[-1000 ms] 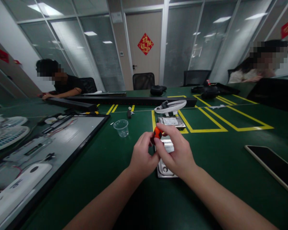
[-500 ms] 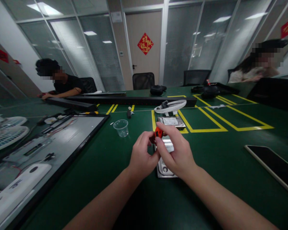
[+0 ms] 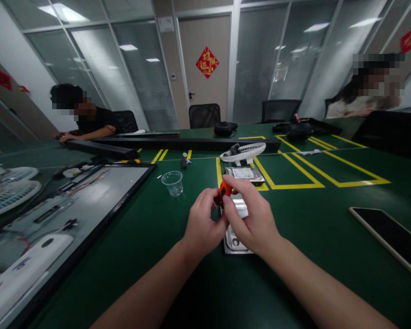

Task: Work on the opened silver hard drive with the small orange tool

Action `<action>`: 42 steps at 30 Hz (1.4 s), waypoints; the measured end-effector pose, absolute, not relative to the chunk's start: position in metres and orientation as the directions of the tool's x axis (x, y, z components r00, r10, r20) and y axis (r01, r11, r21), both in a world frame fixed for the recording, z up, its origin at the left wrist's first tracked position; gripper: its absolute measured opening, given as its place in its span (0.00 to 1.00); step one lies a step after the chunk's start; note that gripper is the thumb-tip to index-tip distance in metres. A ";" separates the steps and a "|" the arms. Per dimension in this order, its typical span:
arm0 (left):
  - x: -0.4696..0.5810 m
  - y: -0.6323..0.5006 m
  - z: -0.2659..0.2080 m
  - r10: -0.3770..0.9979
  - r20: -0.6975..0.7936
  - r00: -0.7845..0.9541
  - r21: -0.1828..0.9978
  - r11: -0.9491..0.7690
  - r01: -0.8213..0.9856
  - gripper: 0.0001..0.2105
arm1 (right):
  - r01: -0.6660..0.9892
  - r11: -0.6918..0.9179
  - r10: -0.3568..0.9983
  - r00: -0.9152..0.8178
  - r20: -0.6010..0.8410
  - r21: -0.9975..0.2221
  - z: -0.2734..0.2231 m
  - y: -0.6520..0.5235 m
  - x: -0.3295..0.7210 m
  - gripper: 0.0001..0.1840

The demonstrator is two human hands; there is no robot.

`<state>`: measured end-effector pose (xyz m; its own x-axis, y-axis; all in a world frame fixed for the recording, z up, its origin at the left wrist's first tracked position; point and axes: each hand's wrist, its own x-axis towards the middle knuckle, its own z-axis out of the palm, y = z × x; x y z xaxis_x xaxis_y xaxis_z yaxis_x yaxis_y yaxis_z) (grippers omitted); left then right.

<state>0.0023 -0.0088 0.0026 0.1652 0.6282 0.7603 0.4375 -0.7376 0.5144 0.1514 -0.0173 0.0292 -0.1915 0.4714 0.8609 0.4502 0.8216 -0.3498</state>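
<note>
My right hand [image 3: 255, 214] is closed, thumb and fingers pinching a small orange-and-black screwdriver [image 3: 225, 188], of which only the handle shows. My left hand [image 3: 203, 218] is closed too, its fingertips meeting at the dark lower end of the screwdriver; the shaft and tip are hidden. Beneath both hands lies a silver hard drive [image 3: 235, 241], partly covered by my right hand. Just beyond it a second hard drive [image 3: 245, 173] with a white label lies on the table. Left of my hands stands a clear plastic cup [image 3: 173, 183].
Behind the drives is a white fan grille part [image 3: 245, 153]. A framed panel [image 3: 113, 183] with electronics and a white cover lies left; a phone-like black slab [image 3: 387, 233] lies right. A long black bar [image 3: 198, 145] crosses the table. Two people sit across it.
The orange handle has turned slightly between my fingers, showing more orange. My hands have otherwise stayed in place over the hard drive.
</note>
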 end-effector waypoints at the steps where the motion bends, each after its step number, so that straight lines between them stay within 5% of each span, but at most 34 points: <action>1: 0.002 -0.009 0.002 0.626 0.765 0.152 0.513 -0.735 0.444 0.11 | 0.454 0.821 0.468 -0.185 0.864 -0.347 0.029 -0.017 0.151 0.25; 20: 0.002 -0.008 0.000 0.639 0.762 0.101 0.528 -0.705 0.474 0.17 | 0.455 0.822 0.459 -0.177 0.870 -0.341 0.028 -0.016 0.152 0.25; 42: 0.001 -0.008 0.001 0.646 0.751 0.138 0.529 -0.713 0.460 0.11 | 0.454 0.820 0.464 -0.169 0.870 -0.349 0.029 -0.016 0.152 0.25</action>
